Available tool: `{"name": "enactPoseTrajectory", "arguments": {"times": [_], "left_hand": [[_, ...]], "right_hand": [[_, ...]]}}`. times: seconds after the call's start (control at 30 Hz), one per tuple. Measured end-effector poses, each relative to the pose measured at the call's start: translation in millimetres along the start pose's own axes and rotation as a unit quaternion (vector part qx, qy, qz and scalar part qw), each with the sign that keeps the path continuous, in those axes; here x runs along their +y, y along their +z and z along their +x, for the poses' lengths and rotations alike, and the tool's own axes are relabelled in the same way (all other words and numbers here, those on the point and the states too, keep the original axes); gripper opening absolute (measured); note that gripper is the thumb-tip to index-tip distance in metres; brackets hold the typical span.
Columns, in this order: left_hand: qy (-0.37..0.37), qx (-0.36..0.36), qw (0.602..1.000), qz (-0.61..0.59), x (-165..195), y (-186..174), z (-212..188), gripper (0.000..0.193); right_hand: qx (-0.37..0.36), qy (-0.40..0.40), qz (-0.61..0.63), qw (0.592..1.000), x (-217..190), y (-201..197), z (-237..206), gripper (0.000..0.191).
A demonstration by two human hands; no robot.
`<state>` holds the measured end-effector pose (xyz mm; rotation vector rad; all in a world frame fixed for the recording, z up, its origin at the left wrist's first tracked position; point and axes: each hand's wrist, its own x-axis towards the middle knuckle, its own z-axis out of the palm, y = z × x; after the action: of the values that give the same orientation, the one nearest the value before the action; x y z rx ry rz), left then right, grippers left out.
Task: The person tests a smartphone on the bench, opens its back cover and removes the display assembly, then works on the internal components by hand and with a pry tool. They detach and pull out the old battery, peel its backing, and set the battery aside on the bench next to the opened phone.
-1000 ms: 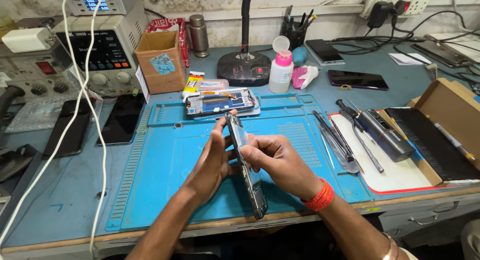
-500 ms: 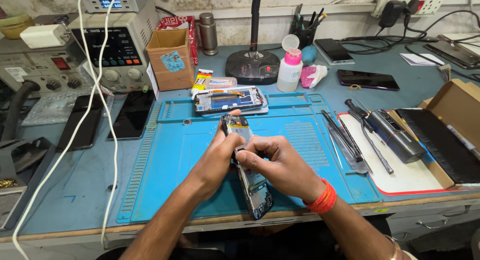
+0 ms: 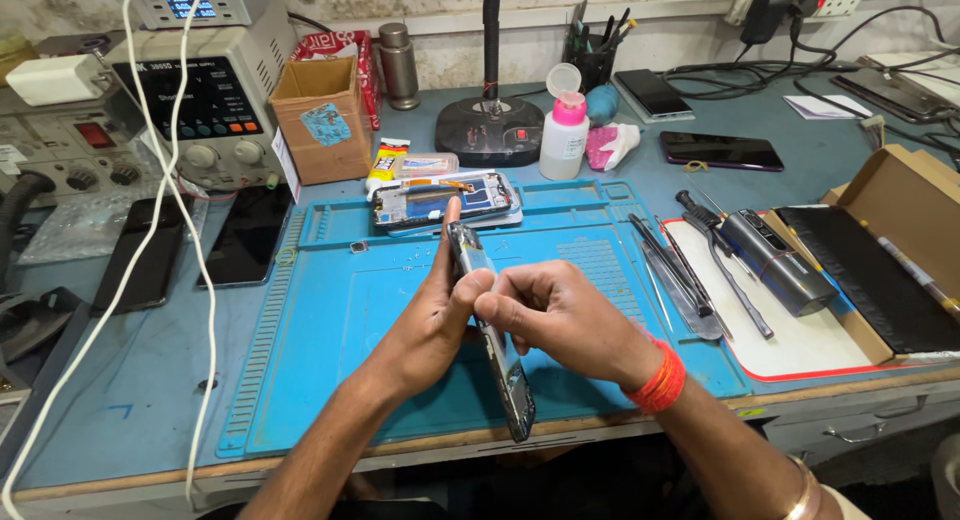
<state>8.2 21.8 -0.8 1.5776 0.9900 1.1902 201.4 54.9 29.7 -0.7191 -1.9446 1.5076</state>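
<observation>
An opened phone (image 3: pixel 490 340) is held on its edge above the blue mat (image 3: pixel 330 310). It is gripped by the left hand (image 3: pixel 430 320) with fingers closed, and is pinched by the right hand (image 3: pixel 555 315) at its middle.

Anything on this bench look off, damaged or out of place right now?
The pink-capped bottle stands with its flip lid open. A second opened phone, insides exposed, lies at the blue mat's far edge. Both hands, left hand and right hand, hold a phone frame on edge. No spill shows.
</observation>
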Motion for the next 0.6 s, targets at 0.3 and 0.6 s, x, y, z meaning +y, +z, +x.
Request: {"name": "enactPoseTrajectory", "arguments": {"times": [0.3, 0.6], "left_hand": [[-0.014, 0.010, 0.999, -0.047, 5.9, 3.1, -5.5, 0.089], [-0.032, 0.036, 0.996, -0.077, -2.3, 9.4, -8.4, 0.081]], "right_hand": [[-0.071, -0.058, 0.050, 0.995, 8.4, -2.0, -5.8, 0.042], [-0.014, -0.046, 0.101, 0.994, 38.1, 5.2, -8.7, 0.039]]}}
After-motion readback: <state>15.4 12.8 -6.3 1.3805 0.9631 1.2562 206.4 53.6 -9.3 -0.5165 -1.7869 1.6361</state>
